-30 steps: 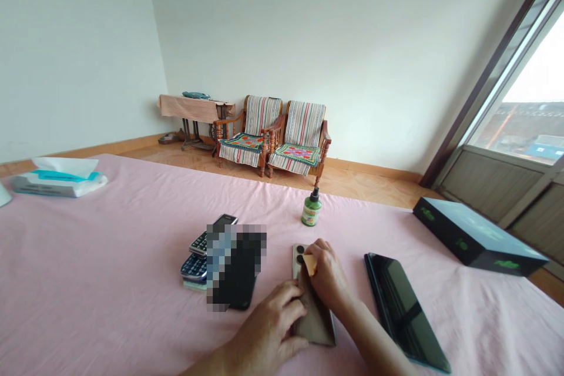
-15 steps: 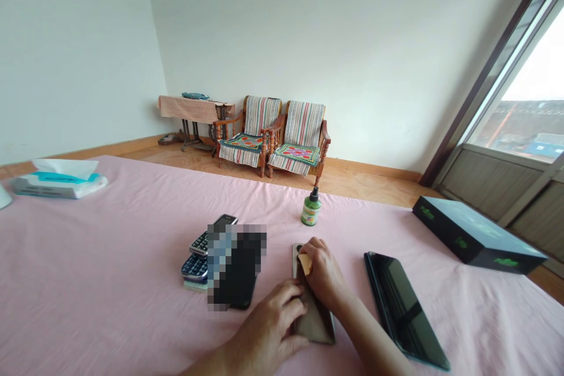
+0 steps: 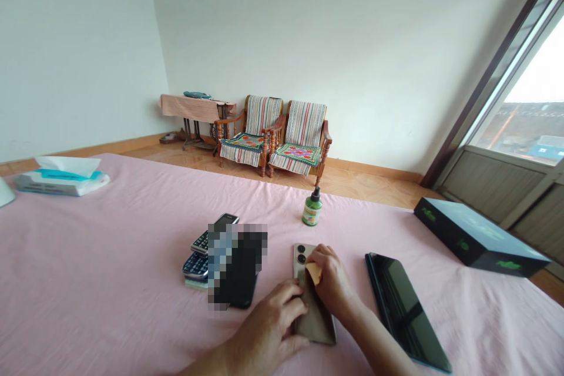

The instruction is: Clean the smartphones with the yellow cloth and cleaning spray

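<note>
A beige phone (image 3: 314, 320) lies back up on the pink cloth, its two round camera lenses showing at the far left corner. My left hand (image 3: 275, 320) grips its left edge, fingertips on the back and thumb low at the near end. In my right hand (image 3: 330, 279) is a small yellowish piece (image 3: 314, 274), pinched in closed fingers and resting against the upper part of the phone's back. To the left lie a black phone (image 3: 242, 276) and keypad phones (image 3: 197, 265), partly hidden by a pixelated patch. A large dark phone (image 3: 405, 305) lies to the right.
A green spray bottle (image 3: 312, 210) stands beyond the hands. A black box (image 3: 480, 238) sits at the right edge of the pink cloth (image 3: 132, 247), and a tissue pack (image 3: 61, 181) at the far left. Two chairs (image 3: 295, 135) stand by the wall.
My right hand has shifted slightly right with the yellowish piece, uncovering the camera lenses. My left hand keeps its hold on the phone.
</note>
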{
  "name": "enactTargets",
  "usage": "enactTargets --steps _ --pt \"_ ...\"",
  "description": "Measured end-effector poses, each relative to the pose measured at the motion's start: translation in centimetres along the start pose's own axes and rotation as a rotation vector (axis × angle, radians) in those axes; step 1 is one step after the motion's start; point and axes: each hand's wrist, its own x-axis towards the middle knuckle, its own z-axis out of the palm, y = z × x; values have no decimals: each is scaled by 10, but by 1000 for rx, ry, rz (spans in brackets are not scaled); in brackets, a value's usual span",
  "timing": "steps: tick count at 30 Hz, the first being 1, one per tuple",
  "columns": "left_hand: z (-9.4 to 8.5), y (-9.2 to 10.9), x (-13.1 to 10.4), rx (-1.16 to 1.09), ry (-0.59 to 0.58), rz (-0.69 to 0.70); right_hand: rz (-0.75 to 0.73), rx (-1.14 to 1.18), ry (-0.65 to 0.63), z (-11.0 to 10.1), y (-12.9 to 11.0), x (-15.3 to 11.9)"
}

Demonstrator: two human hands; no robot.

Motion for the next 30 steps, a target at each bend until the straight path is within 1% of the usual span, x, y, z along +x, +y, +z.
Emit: enactTargets --steps 4,9,14,19,24,30 --pt "0 2 1 -17 -3 3 -16 74 -9 2 -10 -6" --pt "3 1 1 -13 12 8 -36 73 -30 8 -18 -7" --pt "4 -1 0 7 15 3 -56 -23 -32 10 -22 -2" --pt "4 -2 0 19 19 10 -65 -119 -45 9 -25 6" --pt "4 -2 0 15 16 -4 -78 -121 -55 8 -26 7" --pt "4 -1 0 14 21 -12 -46 -13 -41 9 -20 -1"
